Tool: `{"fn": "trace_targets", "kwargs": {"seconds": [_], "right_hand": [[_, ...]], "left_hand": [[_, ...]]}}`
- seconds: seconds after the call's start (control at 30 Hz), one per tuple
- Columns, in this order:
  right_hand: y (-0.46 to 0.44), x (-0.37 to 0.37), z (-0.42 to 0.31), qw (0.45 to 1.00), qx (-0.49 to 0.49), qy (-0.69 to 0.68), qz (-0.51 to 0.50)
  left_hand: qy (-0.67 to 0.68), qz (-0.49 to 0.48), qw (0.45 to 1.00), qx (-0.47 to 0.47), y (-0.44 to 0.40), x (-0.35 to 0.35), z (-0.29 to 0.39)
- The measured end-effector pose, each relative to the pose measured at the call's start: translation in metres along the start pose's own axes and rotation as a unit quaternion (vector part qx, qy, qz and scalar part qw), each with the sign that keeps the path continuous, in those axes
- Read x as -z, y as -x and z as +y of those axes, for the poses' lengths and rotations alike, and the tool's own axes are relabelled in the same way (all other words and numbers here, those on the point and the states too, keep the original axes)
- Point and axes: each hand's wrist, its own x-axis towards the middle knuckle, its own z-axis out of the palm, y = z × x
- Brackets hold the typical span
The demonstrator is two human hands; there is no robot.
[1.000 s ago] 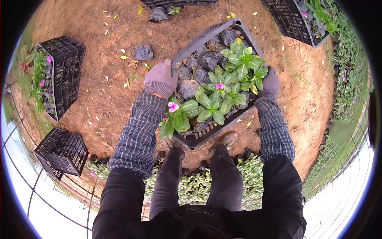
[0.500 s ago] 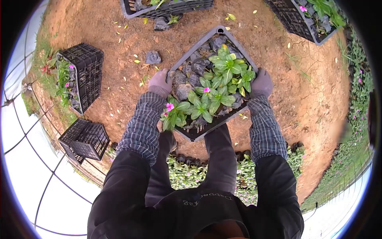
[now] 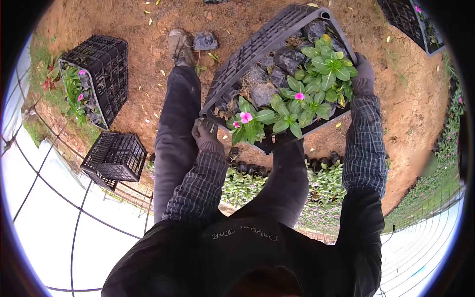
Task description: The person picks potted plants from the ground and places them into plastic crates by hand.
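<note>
Holds a black crate (image 3: pixel 262 44) out in front with both gloved hands, apparently up off the ground (image 3: pixel 143 89) and partly over the right leg (image 3: pixel 292 173); cannot tell about contact with the thigh. Has the right hand (image 3: pixel 364 75) closed over the rim at the right-hand corner, wrapped snugly round the plastic. Has the left hand (image 3: pixel 205 133) curled round the near-left corner, seemingly gripping the edge; cannot tell how far underneath the fingers reach. Holds the load at a tilt, with the far-left outer wall in view. Bears leafy plants (image 3: pixel 329 69) with pink flowers (image 3: pixel 246 117) along the near and right sides, and dark lumps (image 3: pixel 291 60), probably bagged soil, toward the far left.

Stands with the left shoe (image 3: pixel 179 47) planted forward, just beside a loose lump (image 3: pixel 205 41) on the ground. Farther left, another planted crate (image 3: pixel 109 69), with stacked crates (image 3: pixel 123 166) below; behind the legs, a flowering bed (image 3: pixel 277 180).

Judging by grip and stance, looks midway through shifting a loaded crate. Seems to call next for firm holding at both corners, a more level tilt and careful footing near the loose lump. Could spill contents or bend stems if tipped further.
</note>
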Motion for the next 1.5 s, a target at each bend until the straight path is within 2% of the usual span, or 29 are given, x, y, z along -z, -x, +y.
{"fn": "trace_targets", "kwargs": {"seconds": [0.03, 0.07, 0.13, 0.17, 0.27, 0.37, 0.4, 0.47, 0.53, 0.63, 0.73, 0.77, 0.8, 0.87, 0.9, 0.93, 1.0, 1.03, 1.07, 1.1, 1.17, 1.2, 1.23, 1.27, 1.33, 1.4, 1.47, 1.5], "right_hand": [[-0.008, -0.002, -0.004, 1.0, 0.002, -0.002, -0.006], [-0.014, -0.003, -0.003, 0.999, -0.033, -0.012, -0.015], [-0.022, -0.008, 0.007, 0.997, -0.067, -0.016, -0.028], [-0.028, -0.011, 0.018, 0.997, -0.062, -0.019, -0.05], [-0.038, -0.022, 0.049, 0.997, -0.041, -0.045, -0.054], [-0.048, -0.023, 0.056, 0.996, 0.024, -0.072, -0.037], [-0.051, -0.018, 0.05, 0.996, 0.023, -0.075, -0.036], [-0.055, -0.014, 0.046, 0.987, -0.064, -0.064, -0.133], [-0.052, -0.019, 0.047, 0.985, -0.054, -0.11, -0.119], [-0.045, -0.01, 0.025, 0.992, -0.035, -0.049, -0.11], [-0.036, -0.005, 0.008, 0.986, -0.067, -0.099, -0.119], [-0.021, -0.005, -0.002, 0.969, -0.079, -0.207, -0.11], [-0.029, -0.017, 0.017, 0.986, -0.066, -0.133, -0.073], [-0.015, -0.015, 0.017, 0.991, -0.079, -0.09, -0.062], [-0.001, -0.008, 0.014, 0.991, -0.08, -0.096, -0.052], [0.008, -0.031, 0.059, 0.973, -0.081, -0.211, -0.053], [0.062, -0.011, 0.056, 0.912, -0.138, -0.384, -0.036], [0.081, -0.012, 0.071, 0.898, -0.167, -0.407, -0.026], [0.105, -0.018, 0.098, 0.926, -0.164, -0.341, 0.004], [0.136, 0.014, 0.06, 0.892, -0.208, -0.402, 0.013], [0.19, 0.017, 0.084, 0.841, -0.22, -0.493, 0.036], [0.215, 0.025, 0.086, 0.815, -0.248, -0.52, 0.06], [0.24, 0.033, 0.093, 0.825, -0.231, -0.514, 0.036], [0.26, 0.042, 0.067, 0.709, -0.24, -0.66, 0.069], [0.282, 0.096, 0.004, 0.741, -0.197, -0.638, 0.074], [0.284, 0.133, -0.05, 0.692, -0.175, -0.694, 0.095], [0.268, 0.181, -0.11, 0.76, -0.104, -0.639, 0.067], [0.255, 0.201, -0.136, 0.751, -0.101, -0.65, 0.059]], "left_hand": [[0.051, 0.015, 0.986, 0.155, -0.002, 0.008, 0.008], [0.048, 0.022, 0.986, 0.156, -0.007, 0.017, -0.001], [0.103, -0.144, 0.922, 0.343, -0.011, 0.032, -0.031], [0.131, -0.207, 0.896, 0.37, -0.011, 0.023, -0.042], [0.188, -0.245, 0.883, 0.353, -0.02, -0.012, -0.061], [0.211, -0.25, 0.888, 0.322, -0.017, -0.023, -0.062], [0.212, -0.249, 0.89, 0.316, -0.013, -0.022, -0.063], [0.213, -0.25, 0.893, 0.306, -0.006, -0.022, -0.064], [0.214, -0.253, 0.895, 0.297, -0.002, -0.021, -0.064], [0.216, -0.264, 0.898, 0.279, -0.002, -0.025, -0.061], [0.218, -0.286, 0.897, 0.258, -0.006, -0.035, -0.05], [0.222, -0.296, 0.896, 0.245, -0.006, -0.038, -0.046], [0.221, -0.312, 0.895, 0.228, -0.006, -0.04, -0.042], [0.228, -0.34, 0.892, 0.192, -0.005, -0.035, -0.029], [0.227, -0.35, 0.891, 0.181, -0.007, -0.032, -0.01], [0.231, -0.353, 0.888, 0.179, -0.005, -0.019, -0.007], [0.226, -0.374, 0.886, 0.155, -0.008, -0.008, 0.02], [0.222, -0.387, 0.883, 0.143, -0.013, -0.007, 0.037], [0.222, -0.397, 0.881, 0.132, -0.011, -0.003, 0.054], [0.183, -0.387, 0.889, 0.165, -0.006, 0.001, 0.078], [0.092, -0.325, 0.914, 0.224, 0.035, -0.008, 0.159], [0.067, -0.337, 0.912, 0.222, 0.042, -0.007, 0.184], [0.04, -0.353, 0.911, 0.21, 0.044, -0.004, 0.206], [0.014, -0.366, 0.91, 0.197, 0.043, 0.0, 0.229], [-0.039, -0.385, 0.909, 0.153, 0.041, 0.008, 0.271], [-0.099, -0.398, 0.907, 0.095, 0.034, 0.013, 0.312], [-0.165, -0.402, 0.901, 0.025, 0.028, 0.017, 0.355], [-0.199, -0.399, 0.895, -0.011, 0.025, 0.016, 0.376]]}}
